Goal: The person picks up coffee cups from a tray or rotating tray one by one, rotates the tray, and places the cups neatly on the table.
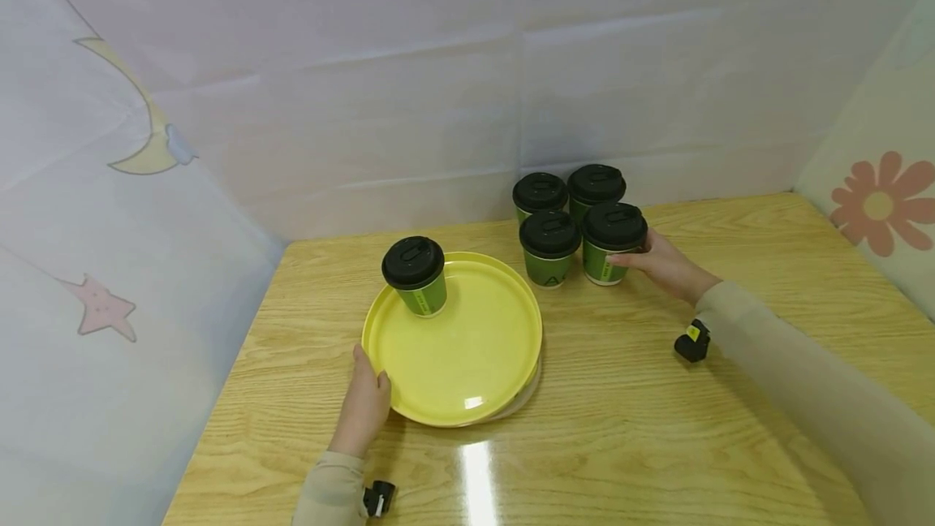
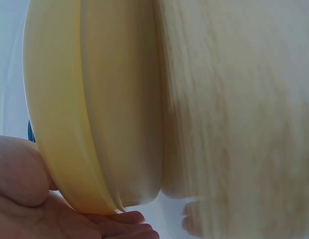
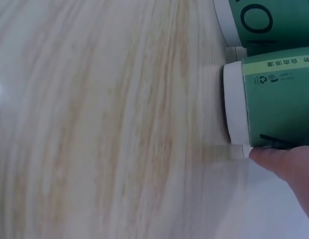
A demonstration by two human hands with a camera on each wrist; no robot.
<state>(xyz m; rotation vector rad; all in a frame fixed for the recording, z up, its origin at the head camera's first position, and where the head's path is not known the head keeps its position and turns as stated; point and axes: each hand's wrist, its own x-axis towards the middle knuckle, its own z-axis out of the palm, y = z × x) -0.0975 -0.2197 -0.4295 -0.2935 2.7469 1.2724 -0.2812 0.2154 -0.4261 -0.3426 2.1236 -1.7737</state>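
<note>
My right hand [image 1: 674,268] holds the nearest-right green paper coffee cup [image 1: 605,265], its thumb across the front; this cup has a black lid. In the right wrist view the thumb touches the cup's [image 3: 278,104] side near its white base. At the rim of a round yellow tray [image 1: 475,347], my left hand [image 1: 363,404] grips the left front edge. The left wrist view shows that hand [image 2: 59,214] against the tray's side, with fingers below the rim. One lidded coffee cup [image 1: 425,295] stands upright on the tray's back left.
Beside the held cup stands another lidded cup [image 1: 548,266], with two more lidded cups, a left one [image 1: 539,193] and a right one [image 1: 596,183], behind by the wall sheet [image 1: 394,104]. A pale round base [image 1: 524,398] shows under the tray. All stand on a wooden table [image 1: 292,364].
</note>
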